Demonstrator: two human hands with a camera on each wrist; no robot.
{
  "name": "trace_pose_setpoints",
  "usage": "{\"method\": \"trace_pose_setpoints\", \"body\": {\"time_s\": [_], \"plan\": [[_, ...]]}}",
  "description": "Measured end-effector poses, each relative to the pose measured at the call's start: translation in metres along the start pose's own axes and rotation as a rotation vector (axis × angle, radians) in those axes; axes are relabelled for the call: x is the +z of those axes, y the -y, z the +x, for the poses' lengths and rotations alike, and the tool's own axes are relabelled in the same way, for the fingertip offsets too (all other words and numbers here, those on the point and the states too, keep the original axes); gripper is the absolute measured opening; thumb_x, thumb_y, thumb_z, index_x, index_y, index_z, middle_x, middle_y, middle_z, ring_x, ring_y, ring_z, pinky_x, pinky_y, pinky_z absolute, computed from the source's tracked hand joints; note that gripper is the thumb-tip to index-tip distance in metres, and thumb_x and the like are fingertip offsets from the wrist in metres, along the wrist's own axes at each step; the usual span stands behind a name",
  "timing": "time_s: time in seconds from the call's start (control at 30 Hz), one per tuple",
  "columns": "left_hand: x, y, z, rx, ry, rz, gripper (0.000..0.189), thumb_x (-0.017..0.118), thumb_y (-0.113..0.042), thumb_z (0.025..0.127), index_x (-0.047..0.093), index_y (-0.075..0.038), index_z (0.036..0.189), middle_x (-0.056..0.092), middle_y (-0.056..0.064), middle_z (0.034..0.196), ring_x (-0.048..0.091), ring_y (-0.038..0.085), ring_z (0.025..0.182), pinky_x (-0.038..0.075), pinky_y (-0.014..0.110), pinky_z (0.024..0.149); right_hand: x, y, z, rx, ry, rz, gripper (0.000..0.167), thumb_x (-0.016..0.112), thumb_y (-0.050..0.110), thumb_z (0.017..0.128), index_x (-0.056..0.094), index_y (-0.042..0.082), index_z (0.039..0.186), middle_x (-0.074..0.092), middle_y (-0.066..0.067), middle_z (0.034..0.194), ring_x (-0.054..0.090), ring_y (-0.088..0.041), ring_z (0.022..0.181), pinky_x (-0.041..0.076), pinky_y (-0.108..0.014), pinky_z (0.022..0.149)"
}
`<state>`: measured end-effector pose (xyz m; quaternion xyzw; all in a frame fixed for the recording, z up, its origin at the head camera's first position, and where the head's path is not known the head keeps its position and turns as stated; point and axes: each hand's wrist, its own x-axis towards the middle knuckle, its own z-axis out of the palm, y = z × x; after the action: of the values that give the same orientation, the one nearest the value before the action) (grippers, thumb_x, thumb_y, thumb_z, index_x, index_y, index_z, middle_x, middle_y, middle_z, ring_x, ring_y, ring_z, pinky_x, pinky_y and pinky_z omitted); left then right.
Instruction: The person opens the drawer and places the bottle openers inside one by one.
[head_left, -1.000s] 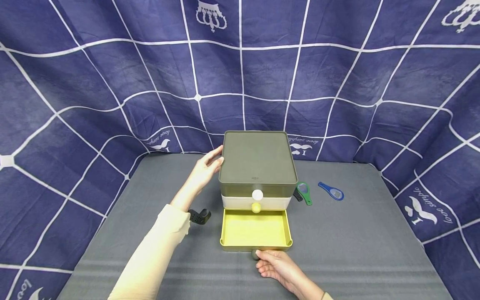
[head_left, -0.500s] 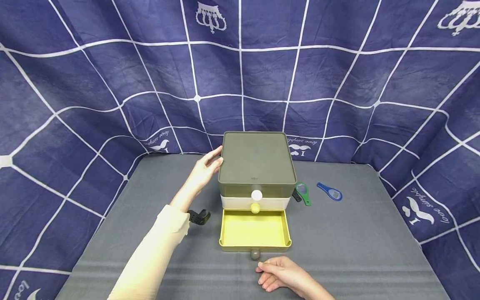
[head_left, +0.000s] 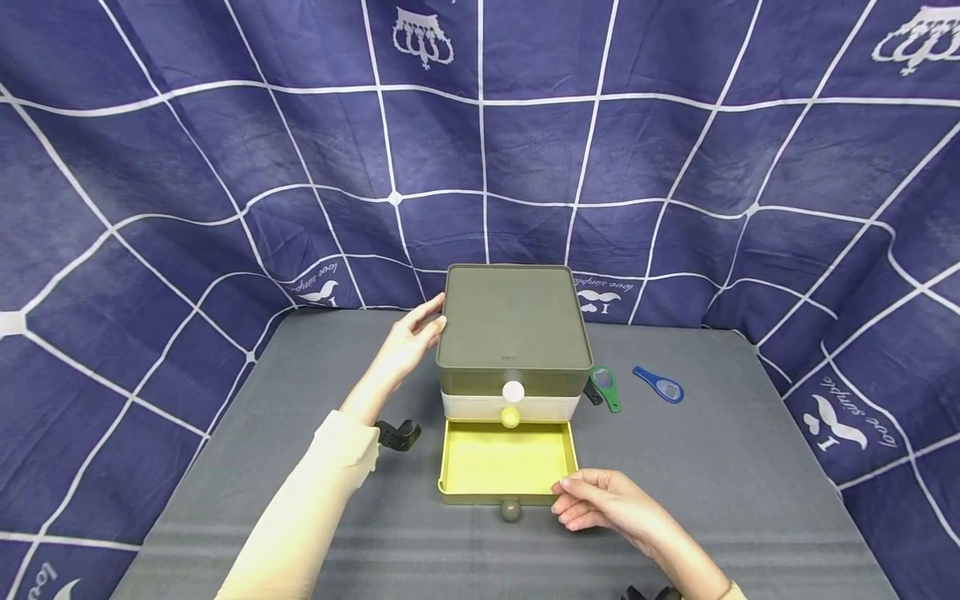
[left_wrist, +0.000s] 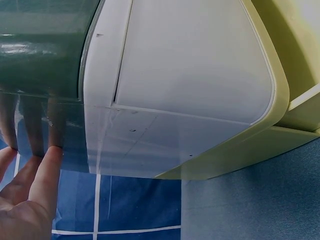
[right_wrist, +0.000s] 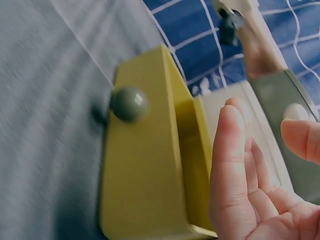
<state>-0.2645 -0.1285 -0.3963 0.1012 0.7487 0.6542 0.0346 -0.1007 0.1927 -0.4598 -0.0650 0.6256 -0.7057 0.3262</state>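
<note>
- Fingertips [left_wrist: 46, 175] of the left hand [head_left: 405, 343] rest, straight and parted, against the side of the cabinet [head_left: 513, 317]; it grips nothing, and I see no shift there over the last second.
- Beside the left wrist lies a black object [head_left: 399, 434], partly behind the sleeve [head_left: 352, 454]; I can't make out what it is.
- Mid-table stands the cabinet, its back hidden from me. Lowest in it, the yellow drawer [head_left: 502, 458] is drawn out toward the person.
- The round knob [head_left: 510, 510] on the drawer's front is now free; a second ago the right hand pinched it. I judge the pull finished, with the drawer standing out unheld.
- The right hand [head_left: 606, 502] has moved right, to the drawer's front corner. On its wrist view I get extended fingers, thumb apart, nothing held; whether it touches the rim I can't tell.
- Right of the cabinet, a black item [head_left: 593, 393] is largely hidden beside the green tool [head_left: 606, 385].
- Farthest right, the blue tool [head_left: 662, 386] lies well apart from both hands.
</note>
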Motion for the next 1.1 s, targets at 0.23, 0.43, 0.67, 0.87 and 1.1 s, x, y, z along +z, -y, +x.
{"method": "trace_pose_setpoints", "body": {"time_s": [0.23,0.43,0.67,0.87,1.1], "plan": [[0.000,0.001,0.000,0.002,-0.001,-0.006,0.050,0.050,-0.014,0.103,0.038,-0.009,0.152,0.037,0.010,0.158,0.043,0.032,0.139,0.040,0.048,0.114,-0.027,0.025,0.001,-0.042,-0.158,-0.068,0.038,0.052,0.022,0.103,0.058,-0.012,0.119,0.071,-0.001,0.093,0.070,-0.009,0.085,0.060,-0.023,0.080],[0.000,0.001,0.000,0.005,0.002,-0.012,0.050,0.049,-0.014,0.104,0.038,-0.009,0.152,0.036,0.010,0.158,0.043,0.032,0.139,0.039,0.048,0.114,-0.054,0.038,0.012,-0.047,-0.377,-0.150,0.045,0.056,0.023,0.102,0.052,-0.015,0.125,0.072,-0.004,0.096,0.071,-0.010,0.086,0.060,-0.024,0.082],[-0.001,0.002,0.000,0.003,0.008,-0.010,0.050,0.049,-0.014,0.104,0.038,-0.009,0.152,0.036,0.010,0.158,0.044,0.032,0.139,0.040,0.049,0.114,-0.087,0.036,0.034,-0.095,-0.557,-0.212,0.052,0.062,0.026,0.098,0.049,-0.014,0.129,0.072,0.006,0.091,0.070,-0.003,0.083,0.060,-0.025,0.084],[-0.001,0.001,0.000,0.000,0.010,-0.007,0.051,0.051,-0.015,0.103,0.038,-0.010,0.152,0.037,0.009,0.158,0.044,0.033,0.139,0.040,0.048,0.114,-0.107,0.029,0.054,-0.183,-0.684,-0.235,0.040,0.068,0.023,0.094,0.061,-0.008,0.118,0.073,0.009,0.089,0.070,-0.003,0.079,0.060,-0.024,0.079],[0.000,0.000,-0.002,-0.009,0.000,-0.002,0.050,0.051,-0.016,0.103,0.038,-0.011,0.152,0.038,0.010,0.157,0.045,0.032,0.138,0.041,0.047,0.113,-0.118,0.024,0.075,-0.129,-0.872,-0.370,0.040,0.068,0.020,0.093,0.062,-0.007,0.122,0.073,0.004,0.094,0.068,-0.001,0.079,0.059,-0.021,0.076]]}}
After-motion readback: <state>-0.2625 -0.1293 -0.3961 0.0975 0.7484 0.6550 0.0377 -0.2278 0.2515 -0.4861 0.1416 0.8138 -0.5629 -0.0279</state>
